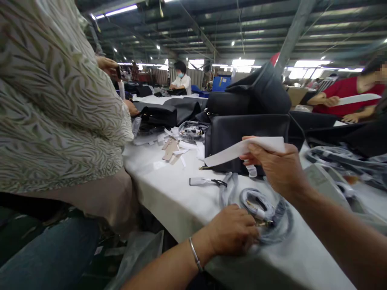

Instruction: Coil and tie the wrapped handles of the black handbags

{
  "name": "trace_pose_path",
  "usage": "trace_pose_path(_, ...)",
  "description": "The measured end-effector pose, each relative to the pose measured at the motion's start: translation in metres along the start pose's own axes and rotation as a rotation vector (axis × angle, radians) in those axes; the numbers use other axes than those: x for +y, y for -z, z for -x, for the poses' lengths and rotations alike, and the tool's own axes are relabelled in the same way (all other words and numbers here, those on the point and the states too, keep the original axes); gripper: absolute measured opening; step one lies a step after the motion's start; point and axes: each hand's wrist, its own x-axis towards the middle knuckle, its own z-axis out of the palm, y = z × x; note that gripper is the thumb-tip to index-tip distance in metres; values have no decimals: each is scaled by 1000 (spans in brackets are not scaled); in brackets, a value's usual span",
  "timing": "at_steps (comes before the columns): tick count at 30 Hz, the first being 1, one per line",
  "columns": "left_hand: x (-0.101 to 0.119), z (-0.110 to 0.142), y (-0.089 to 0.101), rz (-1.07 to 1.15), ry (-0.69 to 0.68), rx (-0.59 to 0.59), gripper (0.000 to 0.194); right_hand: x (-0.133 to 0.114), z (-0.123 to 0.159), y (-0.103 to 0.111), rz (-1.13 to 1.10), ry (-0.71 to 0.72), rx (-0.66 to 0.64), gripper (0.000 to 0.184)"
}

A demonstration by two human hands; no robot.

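Note:
My right hand [279, 167] is raised over the table, pinching a long white paper strip [225, 154] between thumb and fingers; its free end points left. Lower down, my left hand [232, 229], with a silver bracelet at the wrist, has its fingers curled on the edge of a coiled strap [284, 235] wrapped in clear plastic. A gold metal clasp [264, 223] shows just beside those fingertips, which are partly hidden. Within the coil lies a smaller pale loop [246, 195]. To its left is a white-wrapped tag with a black cord [201, 182].
A black bag [250, 125] stands behind the hands on the white table [157, 177], with more black bags [248, 96] behind. Paper and card scraps [171, 150] lie left. A person in a patterned top [60, 100] stands close at left; another in red [347, 90] sits right.

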Motion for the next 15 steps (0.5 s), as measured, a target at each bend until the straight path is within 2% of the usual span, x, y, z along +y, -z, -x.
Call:
trace_pose_path(2,-2,1,-4,-9,-1,33,11,3,-30,-41,2,168,17,28)
trace_pose_path(5,-6,1,-10,-14,-18,68,13,25,-74,-100,175,490,-33,27)
trace_pose_path(7,-9,0,-11,-8,-45,59,16,45,-98,-132,363,615,-196,36)
trace_pose_path(9,-11,0,-10,8,-59,31,15,65,-114,-151,565,602,-450,56)
trace_pose_path(11,-10,1,-6,31,-55,17,13,81,-121,-148,736,488,-679,73)
trace_pose_path(12,-9,1,-4,42,-47,17,11,87,-120,-136,793,418,-742,72)
trace_pose_path(13,-9,1,-2,52,-36,16,10,90,-116,-119,822,362,-763,65)
trace_pose_path(15,-9,1,1,64,-24,3,9,90,-100,-69,822,312,-734,45)
